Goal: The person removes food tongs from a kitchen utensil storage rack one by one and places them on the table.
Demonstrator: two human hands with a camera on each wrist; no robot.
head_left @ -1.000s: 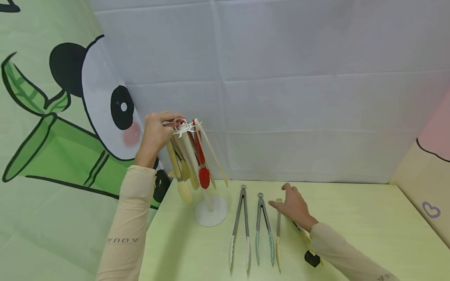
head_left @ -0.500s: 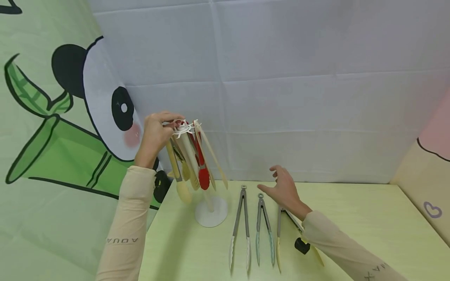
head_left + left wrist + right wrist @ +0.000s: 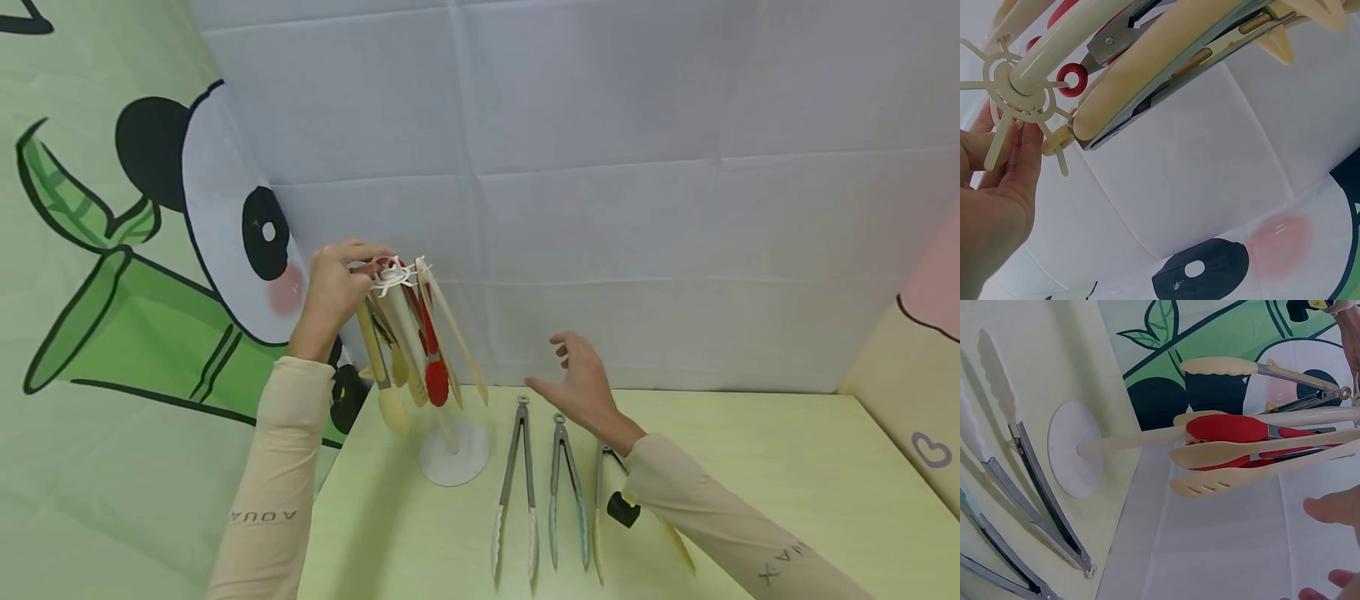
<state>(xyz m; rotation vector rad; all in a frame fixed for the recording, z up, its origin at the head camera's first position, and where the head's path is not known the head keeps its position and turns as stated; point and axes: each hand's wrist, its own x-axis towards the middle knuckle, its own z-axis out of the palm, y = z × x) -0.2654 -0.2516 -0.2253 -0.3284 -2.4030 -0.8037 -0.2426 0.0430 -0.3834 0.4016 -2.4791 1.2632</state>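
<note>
Grips by its spoked top, with the curled left hand (image 3: 336,290), a white round-based stand (image 3: 453,468) hung with red-headed metal tongs (image 3: 437,383) and cream-coloured utensils (image 3: 1210,482). Spreads the right hand (image 3: 583,385) wide, apart from the stand. Has shifted it leftward since earlier, away from yellow-tipped metal tongs (image 3: 597,525) on the pale yellow table (image 3: 795,467).

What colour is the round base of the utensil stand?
White; the round base shows best in the right wrist view.
</note>
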